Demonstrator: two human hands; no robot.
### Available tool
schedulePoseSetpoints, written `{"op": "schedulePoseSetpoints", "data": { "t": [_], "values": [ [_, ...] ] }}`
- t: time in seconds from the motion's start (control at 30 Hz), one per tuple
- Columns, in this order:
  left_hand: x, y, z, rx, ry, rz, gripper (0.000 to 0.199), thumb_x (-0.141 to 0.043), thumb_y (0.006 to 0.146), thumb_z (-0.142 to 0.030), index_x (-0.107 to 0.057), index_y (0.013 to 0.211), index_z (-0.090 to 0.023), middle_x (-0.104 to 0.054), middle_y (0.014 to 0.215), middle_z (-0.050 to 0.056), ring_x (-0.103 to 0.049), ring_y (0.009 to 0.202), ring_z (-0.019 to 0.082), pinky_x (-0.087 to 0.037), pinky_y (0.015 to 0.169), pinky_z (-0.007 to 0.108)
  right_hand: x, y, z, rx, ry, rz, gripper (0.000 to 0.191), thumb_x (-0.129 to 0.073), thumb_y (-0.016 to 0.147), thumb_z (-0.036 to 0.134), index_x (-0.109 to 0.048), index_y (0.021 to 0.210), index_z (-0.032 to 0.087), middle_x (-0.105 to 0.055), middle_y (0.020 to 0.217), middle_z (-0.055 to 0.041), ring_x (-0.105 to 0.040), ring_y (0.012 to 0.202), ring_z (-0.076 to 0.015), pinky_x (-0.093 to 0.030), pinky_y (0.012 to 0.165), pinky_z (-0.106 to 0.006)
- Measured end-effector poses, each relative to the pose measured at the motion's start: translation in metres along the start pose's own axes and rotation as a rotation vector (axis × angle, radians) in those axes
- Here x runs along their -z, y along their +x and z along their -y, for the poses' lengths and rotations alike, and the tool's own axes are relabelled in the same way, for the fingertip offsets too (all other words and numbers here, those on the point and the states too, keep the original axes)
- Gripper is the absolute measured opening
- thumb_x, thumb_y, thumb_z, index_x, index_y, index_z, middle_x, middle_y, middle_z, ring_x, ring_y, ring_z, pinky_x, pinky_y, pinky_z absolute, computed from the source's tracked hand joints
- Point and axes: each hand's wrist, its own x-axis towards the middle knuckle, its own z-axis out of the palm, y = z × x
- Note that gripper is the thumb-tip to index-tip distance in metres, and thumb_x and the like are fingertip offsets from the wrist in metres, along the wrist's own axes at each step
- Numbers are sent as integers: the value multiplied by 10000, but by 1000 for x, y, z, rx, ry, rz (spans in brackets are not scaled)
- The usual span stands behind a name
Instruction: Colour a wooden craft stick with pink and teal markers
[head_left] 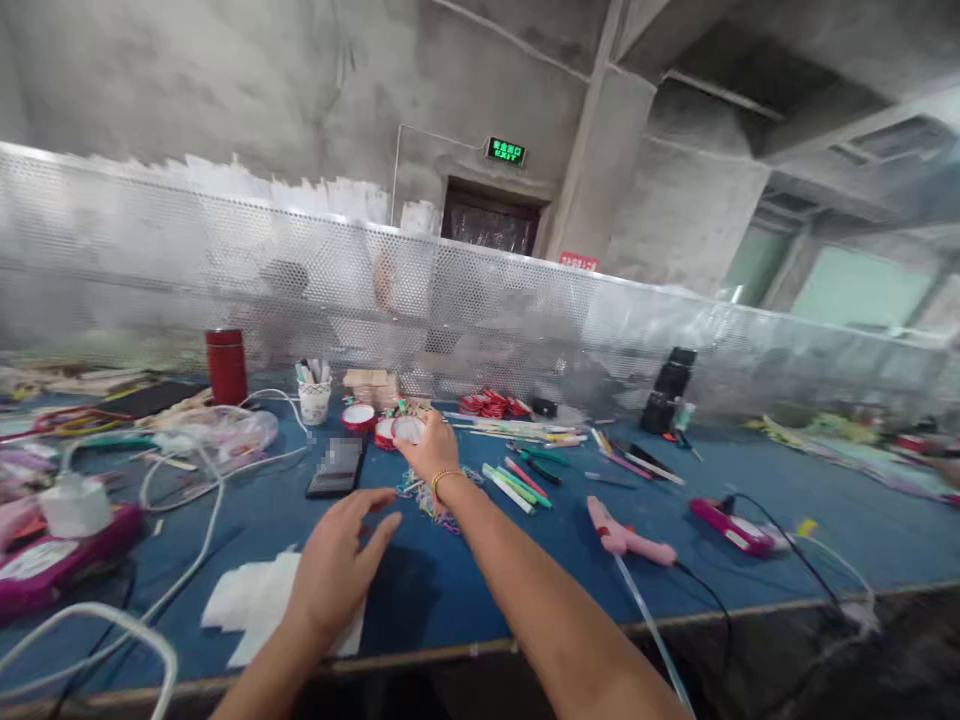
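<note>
My right hand (pixel 433 448) reaches out to a cluster of small round red-sided pieces with white tops. Its fingers are closed on one white-topped round piece (pixel 407 430). Right beside it is another red round piece (pixel 384 434), and a third one (pixel 358 418) stands slightly to the left. Under the right wrist lies a tangle of thin coloured strands (pixel 427 500). Nearer to me, my left hand (pixel 339 552) hovers with its thumb and fingers apart, holding nothing. Partly hidden behind it is a white paper sheet or tissue (pixel 251 605) on the blue tabletop.
A phone (pixel 336 468), a white cup of tools (pixel 314 395) and a red flask (pixel 226 367) stand left. Several markers (pixel 517 485), pliers (pixel 544 462) and a pink glue gun (pixel 626 540) lie right. White cables (pixel 214 520) loop across the left; a perforated screen (pixel 480 310) borders the back.
</note>
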Motion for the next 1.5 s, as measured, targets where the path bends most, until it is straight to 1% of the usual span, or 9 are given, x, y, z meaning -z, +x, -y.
{"op": "schedulePoseSetpoints", "data": {
  "t": [0.17,0.33,0.47,0.6,0.8,1.07,1.23,1.37,1.5],
  "values": [
    [-2,-7,-3,-25,28,-23,305,-520,906,-433,-684,1097,-260,-696,1128,40,-631,1043,225,-535,884,371,-26,21,-2,-76,-31,33,554,-714,722,466,-521,1138,155,-657,1147,-138,-601,1107,-277,-431,945,-344],
    [4,-6,3,-74,32,-41,293,-522,911,-412,-681,1107,-264,-697,1133,41,-635,1047,221,-542,885,367,-50,37,4,-54,-60,30,517,-698,729,478,-515,1100,169,-668,1110,-136,-604,1106,-271,-422,954,-354],
    [7,-5,4,-101,51,-50,274,-533,909,-398,-682,1096,-264,-705,1116,41,-651,1009,216,-540,897,376,-60,38,8,-49,-89,41,550,-703,715,508,-505,1102,172,-674,1095,-136,-610,1090,-278,-429,944,-365],
    [6,-6,3,-148,79,-52,270,-554,898,-382,-680,1099,-254,-706,1116,47,-651,1018,224,-537,910,397,-64,37,5,-46,-118,52,555,-697,715,529,-506,1103,181,-668,1114,-138,-605,1102,-280,-436,940,-371],
    [5,-7,4,-166,97,-49,279,-553,899,-385,-674,1112,-253,-701,1129,48,-648,1033,224,-541,905,395,-64,37,0,-52,-136,90,594,-688,724,544,-497,1133,158,-661,1135,-165,-600,1110,-285,-437,932,-369],
    [4,-6,6,-161,106,-63,276,-562,891,-383,-681,1109,-264,-705,1126,37,-655,1025,220,-546,890,374,-63,36,1,-19,-129,88,579,-669,739,564,-499,1122,164,-663,1122,-152,-596,1110,-284,-441,922,-359],
    [5,-6,4,-145,109,-56,272,-559,892,-375,-681,1107,-262,-705,1125,38,-652,1032,221,-546,889,377,-62,33,-1,-5,-96,105,644,-672,741,573,-473,1183,149,-651,1157,-162,-601,1113,-279,-442,930,-361],
    [6,-6,2,-132,104,-58,274,-550,895,-378,-684,1102,-260,-706,1126,39,-653,1035,220,-547,886,374,-52,32,-2,4,-62,96,679,-664,762,547,-453,1257,133,-609,1247,-178,-565,1178,-288,-417,986,-376],
    [6,-4,3,-123,113,-40,280,-543,896,-394,-691,1091,-256,-714,1111,37,-664,1007,217,-546,885,369,-30,27,-2,-12,-29,47,637,-636,809,465,-446,1303,110,-562,1322,-191,-511,1252,-291,-371,1053,-392]
  ]
}}
